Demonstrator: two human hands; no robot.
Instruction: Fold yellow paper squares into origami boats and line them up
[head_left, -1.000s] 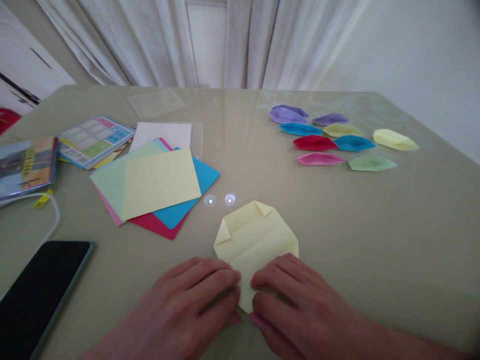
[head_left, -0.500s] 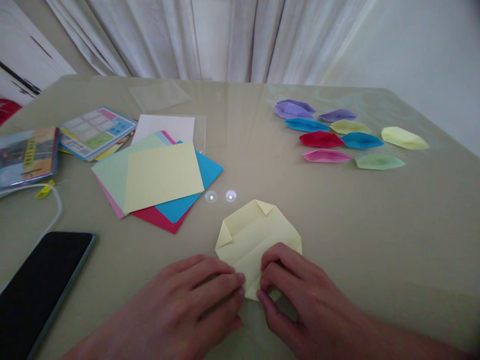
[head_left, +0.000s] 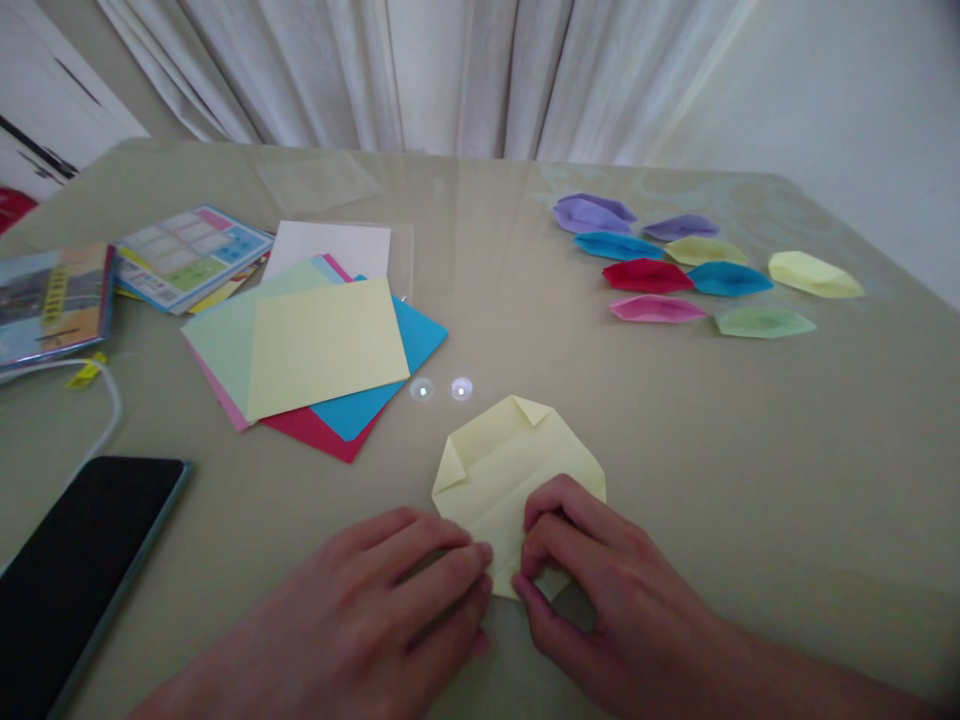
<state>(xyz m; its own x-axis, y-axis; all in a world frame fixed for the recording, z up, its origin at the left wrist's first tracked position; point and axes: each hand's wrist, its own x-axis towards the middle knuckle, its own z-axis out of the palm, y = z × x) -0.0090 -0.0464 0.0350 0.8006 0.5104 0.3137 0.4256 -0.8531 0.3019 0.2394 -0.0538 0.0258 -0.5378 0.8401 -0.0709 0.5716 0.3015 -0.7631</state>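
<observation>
A pale yellow paper point(head_left: 499, 470) lies on the table near the front, its two far corners folded inward. My left hand point(head_left: 397, 600) rests on its lower left edge, fingers together and pressed on the paper. On the lower right part, my right hand point(head_left: 600, 590) is closed, thumb and fingertips pinching the near edge. The fingers partly hide the paper's near side.
Coloured sheets point(head_left: 326, 345) are stacked at the left, with booklets point(head_left: 191, 258) behind them. A phone point(head_left: 90, 570) and white cable point(head_left: 116, 405) lie at the front left. Several folded paper pieces point(head_left: 649, 275) sit at the back right.
The camera view has shifted slightly. Both hands stay at the same places on the paper, with the right fingers moved only a little.
</observation>
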